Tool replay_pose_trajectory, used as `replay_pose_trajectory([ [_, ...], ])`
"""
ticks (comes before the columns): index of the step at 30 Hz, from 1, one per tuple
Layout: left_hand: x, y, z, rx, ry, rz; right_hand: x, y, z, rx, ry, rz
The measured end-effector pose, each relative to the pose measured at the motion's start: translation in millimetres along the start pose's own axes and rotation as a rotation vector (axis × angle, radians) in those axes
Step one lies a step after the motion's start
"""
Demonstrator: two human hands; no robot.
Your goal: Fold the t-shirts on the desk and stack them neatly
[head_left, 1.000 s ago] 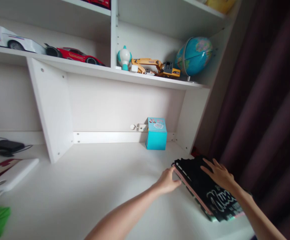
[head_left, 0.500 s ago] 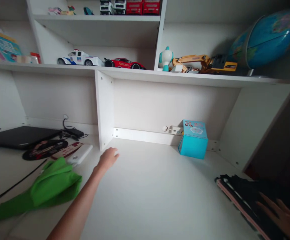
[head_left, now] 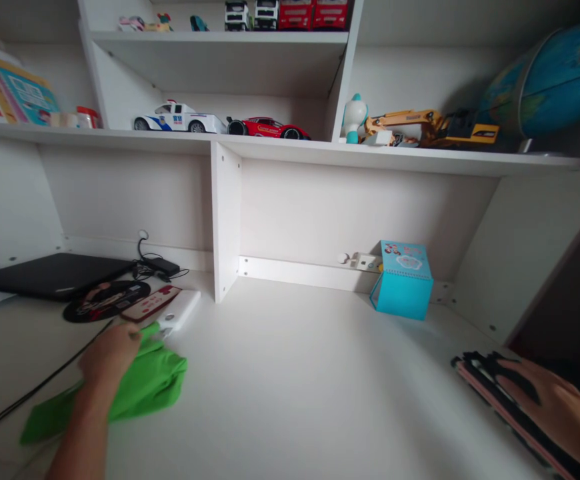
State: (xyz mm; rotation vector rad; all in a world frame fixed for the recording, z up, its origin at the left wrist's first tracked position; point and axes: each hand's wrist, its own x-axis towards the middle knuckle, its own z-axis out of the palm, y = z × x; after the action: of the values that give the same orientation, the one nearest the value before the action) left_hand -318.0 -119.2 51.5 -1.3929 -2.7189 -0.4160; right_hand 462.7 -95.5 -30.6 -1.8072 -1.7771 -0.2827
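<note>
My left hand [head_left: 113, 350] is closed on the upper part of a crumpled green cloth [head_left: 153, 383] at the left of the desk. The cloth spreads out under my wrist and to its right. At the right edge, my right hand [head_left: 553, 393] rests on top of a flat stack of dark and pink folded pieces [head_left: 490, 387], which look like fabric. Its fingers are apart, with dark material showing between them.
Behind the left hand lie a white box [head_left: 183, 311], a red and white card [head_left: 150, 303], a round black disc [head_left: 90, 303] and a black laptop [head_left: 50, 275]. A blue calendar box [head_left: 403, 293] stands at the back right. Toy cars [head_left: 270, 128] line the shelf above.
My left hand has moved left and toward me from the bare desk onto the green cloth and closed on it. My right hand has moved up over the stack. The view has shifted slightly left.
</note>
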Motion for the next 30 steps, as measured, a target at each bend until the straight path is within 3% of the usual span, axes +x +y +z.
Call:
replay_pose_trajectory([
  [3, -15.6, 55.7, -17.1, -0.169, 0.104, 0.182, 11.9, -75.9, -10.4, -0.001, -0.014, -0.010],
  [6, -72.1, 151.6, -35.5, -0.665, 0.137, 0.647, 19.3, -169.1, -22.7, 0.205, -0.189, -0.084],
  [9, -147.7, 236.2, -53.5, -0.921, -0.177, 1.214, 22.2, -247.4, -38.3, 0.506, -0.419, -0.219],
  [10, -168.2, 254.8, -58.7, -0.946, -0.256, 1.340, 23.2, -263.5, -43.8, 0.575, -0.455, -0.249],
  [12, -192.7, 278.4, -65.8, -0.999, -0.372, 1.460, 25.9, -277.2, -54.9, 0.623, -0.466, -0.280],
  [16, -179.5, 301.4, -63.8, -1.217, -0.516, 1.339, 27.7, -254.7, -80.9, 0.563, -0.369, -0.214],
  [19, -156.2, 317.2, -54.2, -1.415, -0.616, 1.162, 19.0, -238.0, -102.6, 0.738, -0.437, -0.150],
  [22, -149.7, 327.8, -47.7, -1.519, -0.677, 1.022, 0.1, -243.0, -110.0, 0.767, -0.521, -0.141],
  [25, -156.6, 330.5, -46.6, -1.544, -0.703, 0.986, -29.5, -261.6, -86.3, 0.525, -0.547, -0.110],
  [30, -161.3, 323.5, -50.6, -1.505, -0.670, 1.039, -81.2, -287.7, -17.1, 0.229, -0.554, 0.032],
])
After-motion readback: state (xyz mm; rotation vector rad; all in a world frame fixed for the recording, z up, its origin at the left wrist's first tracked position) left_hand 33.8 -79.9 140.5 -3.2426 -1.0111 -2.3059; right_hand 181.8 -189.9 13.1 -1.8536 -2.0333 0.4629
